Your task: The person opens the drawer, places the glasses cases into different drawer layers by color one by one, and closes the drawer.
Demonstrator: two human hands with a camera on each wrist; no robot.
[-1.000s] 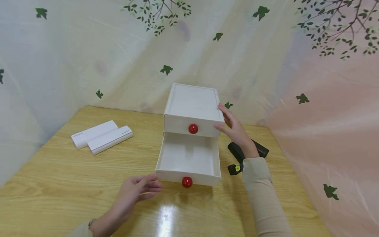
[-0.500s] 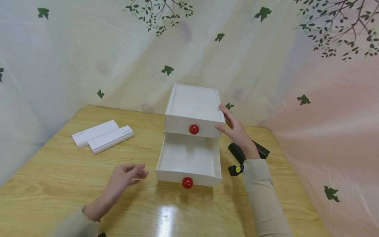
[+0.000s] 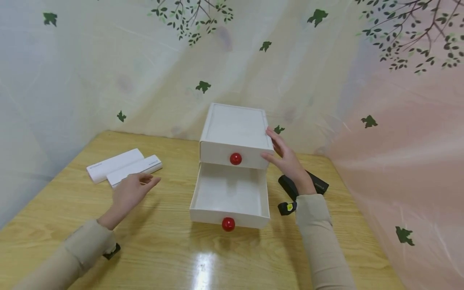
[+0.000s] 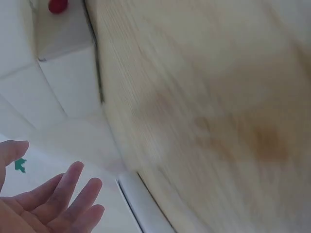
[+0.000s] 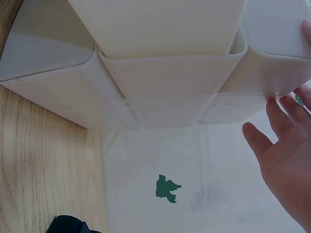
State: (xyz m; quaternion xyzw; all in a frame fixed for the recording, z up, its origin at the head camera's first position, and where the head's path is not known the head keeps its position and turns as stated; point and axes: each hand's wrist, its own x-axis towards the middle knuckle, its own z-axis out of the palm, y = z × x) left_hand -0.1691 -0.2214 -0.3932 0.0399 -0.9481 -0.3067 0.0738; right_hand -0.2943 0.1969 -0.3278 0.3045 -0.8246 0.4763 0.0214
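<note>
A white drawer cabinet (image 3: 235, 125) with red knobs stands mid-table. Its middle drawer (image 3: 230, 191) is pulled out and holds nothing visible. My right hand (image 3: 290, 163) rests at the cabinet's upper right corner, its thumb by the front face and its fingers along the side. Their tips meet the top tier in the right wrist view. Off to the left, my left hand (image 3: 131, 193) reaches over the table with loosely spread fingers and nothing in them. It overlaps the nearer of two slim white boxes (image 3: 135, 169); the farther white box (image 3: 116, 164) lies beside it.
A black box (image 3: 319, 181) lies right of the cabinet, partly hidden behind my right wrist. The wooden table (image 3: 174, 257) ends at a pale hanging sheet (image 3: 159, 80) with leaf prints. A small black device (image 3: 287, 208) sits beside my right cuff.
My left hand has left the front left corner of the pulled-out drawer and moved left and away from me toward the white boxes. My right hand and the cabinet stay in place.
</note>
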